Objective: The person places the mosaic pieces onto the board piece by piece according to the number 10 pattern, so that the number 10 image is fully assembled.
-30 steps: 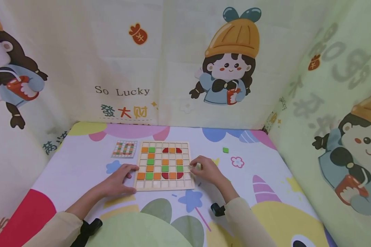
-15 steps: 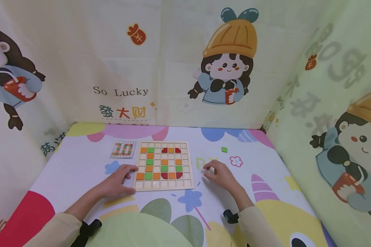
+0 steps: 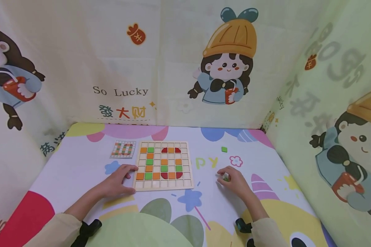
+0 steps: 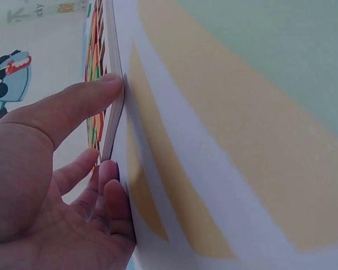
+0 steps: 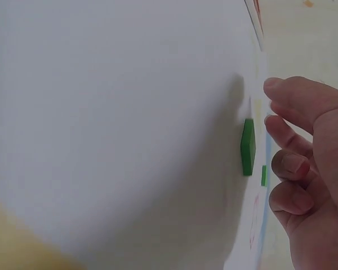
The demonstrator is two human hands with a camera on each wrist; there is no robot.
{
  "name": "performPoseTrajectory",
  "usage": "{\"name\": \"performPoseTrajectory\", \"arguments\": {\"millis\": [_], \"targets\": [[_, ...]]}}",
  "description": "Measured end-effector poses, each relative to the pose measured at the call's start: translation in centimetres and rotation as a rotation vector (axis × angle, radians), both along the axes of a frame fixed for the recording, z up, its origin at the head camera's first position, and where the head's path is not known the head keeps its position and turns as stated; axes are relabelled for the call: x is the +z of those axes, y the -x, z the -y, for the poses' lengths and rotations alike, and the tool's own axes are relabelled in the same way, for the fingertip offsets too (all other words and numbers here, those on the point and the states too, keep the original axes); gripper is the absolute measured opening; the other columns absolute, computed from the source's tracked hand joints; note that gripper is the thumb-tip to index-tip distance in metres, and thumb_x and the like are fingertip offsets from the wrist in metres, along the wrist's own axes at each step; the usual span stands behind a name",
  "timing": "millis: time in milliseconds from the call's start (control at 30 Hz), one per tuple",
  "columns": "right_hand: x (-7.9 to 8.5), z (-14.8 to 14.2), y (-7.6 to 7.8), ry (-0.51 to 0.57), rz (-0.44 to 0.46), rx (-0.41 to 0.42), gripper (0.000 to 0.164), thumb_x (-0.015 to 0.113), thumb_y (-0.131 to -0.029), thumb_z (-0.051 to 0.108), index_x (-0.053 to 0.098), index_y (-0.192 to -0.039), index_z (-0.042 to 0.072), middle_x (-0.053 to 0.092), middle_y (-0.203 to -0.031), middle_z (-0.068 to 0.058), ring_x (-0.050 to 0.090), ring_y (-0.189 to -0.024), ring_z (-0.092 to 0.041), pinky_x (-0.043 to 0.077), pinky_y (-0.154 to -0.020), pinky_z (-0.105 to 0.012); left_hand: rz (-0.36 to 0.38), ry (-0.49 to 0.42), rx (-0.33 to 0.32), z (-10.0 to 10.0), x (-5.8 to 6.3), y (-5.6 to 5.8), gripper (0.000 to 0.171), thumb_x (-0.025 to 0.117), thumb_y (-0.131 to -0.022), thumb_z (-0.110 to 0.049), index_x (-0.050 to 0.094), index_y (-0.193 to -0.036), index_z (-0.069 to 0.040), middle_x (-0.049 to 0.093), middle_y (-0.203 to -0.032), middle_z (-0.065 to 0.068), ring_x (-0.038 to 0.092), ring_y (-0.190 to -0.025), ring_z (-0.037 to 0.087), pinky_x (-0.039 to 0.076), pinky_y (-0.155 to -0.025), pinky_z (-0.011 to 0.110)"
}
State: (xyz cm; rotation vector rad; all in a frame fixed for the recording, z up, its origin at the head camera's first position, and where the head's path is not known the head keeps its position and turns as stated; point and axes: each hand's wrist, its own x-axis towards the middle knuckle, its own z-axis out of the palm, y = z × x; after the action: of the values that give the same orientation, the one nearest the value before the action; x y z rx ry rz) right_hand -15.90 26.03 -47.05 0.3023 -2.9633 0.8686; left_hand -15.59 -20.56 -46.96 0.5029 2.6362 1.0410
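Observation:
A wooden grid board (image 3: 165,186) lies on the table with orange, green and red tiles in some of its cells. My left hand (image 3: 119,180) rests at the board's left side, thumb at the near corner and index finger farther up the edge. In the left wrist view the thumb (image 4: 84,104) touches the board's edge. My right hand (image 3: 235,180) hovers right of the board, thumb and index finger apart. A green tile (image 5: 247,147) lies on the table just beyond its fingertips in the right wrist view, and shows between the fingers in the head view.
Another green square tile (image 3: 224,149) lies farther back on the right. A small printed card (image 3: 123,149) with a coloured grid pattern lies left of the board. Printed cloth (image 3: 173,68) walls the table (image 3: 89,151) at the back and sides.
My right hand has moved away from the board's right edge, rightward to above the near green tile. My left hand has stayed at the board, and the tiles on it look the same.

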Motion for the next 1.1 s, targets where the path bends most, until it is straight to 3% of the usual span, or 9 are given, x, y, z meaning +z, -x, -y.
{"name": "performPoseTrajectory", "arguments": {"millis": [233, 467, 800, 1100], "targets": [[-0.3, -1.5, -1.1, -0.028, 0.020, -0.059, 0.028, 0.080, -0.077, 0.014, 0.070, -0.103, 0.013, 0.062, -0.093, 0.002, 0.045, -0.068, -0.010, 0.041, -0.062, -0.021, 0.001, -0.014, -0.009, 0.0, 0.0, 0.0, 0.075, 0.083, -0.074, -0.029, 0.045, -0.136, -0.009, 0.044, -0.127, 0.010, 0.044, -0.102, 0.019, 0.042, -0.081, 0.028], [-0.6, -2.3, -1.4, -0.066, 0.043, -0.111, 0.033, 0.081, -0.075, 0.014, 0.065, -0.103, 0.009, 0.064, -0.097, -0.002, 0.050, -0.079, -0.014, 0.046, -0.071, -0.028, 0.004, -0.009, -0.004, 0.0, -0.1, 0.0, 0.075, 0.083, -0.074, -0.029, 0.045, -0.136, -0.010, 0.044, -0.127, 0.009, 0.044, -0.102, 0.019, 0.042, -0.081, 0.026], [-0.4, -2.3, -1.0, -0.078, 0.105, -0.148, 0.023, 0.077, -0.074, 0.012, 0.066, -0.094, 0.009, 0.064, -0.090, -0.002, 0.052, -0.080, -0.015, 0.046, -0.075, -0.033, 0.016, -0.014, 0.004, -0.1, -0.1, 0.0, 0.076, 0.083, -0.074, -0.030, 0.045, -0.137, -0.011, 0.044, -0.129, 0.009, 0.044, -0.103, 0.019, 0.043, -0.083, 0.028], [-0.6, -1.7, -0.3, -0.073, 0.084, -0.131, 0.022, 0.078, -0.073, 0.013, 0.067, -0.092, 0.010, 0.064, -0.088, 0.001, 0.054, -0.081, -0.014, 0.049, -0.079, -0.034, 0.011, -0.011, 0.004, 0.0, -0.1, 0.0, 0.076, 0.083, -0.074, -0.030, 0.044, -0.137, -0.011, 0.044, -0.129, 0.009, 0.044, -0.104, 0.019, 0.043, -0.083, 0.029]]}}
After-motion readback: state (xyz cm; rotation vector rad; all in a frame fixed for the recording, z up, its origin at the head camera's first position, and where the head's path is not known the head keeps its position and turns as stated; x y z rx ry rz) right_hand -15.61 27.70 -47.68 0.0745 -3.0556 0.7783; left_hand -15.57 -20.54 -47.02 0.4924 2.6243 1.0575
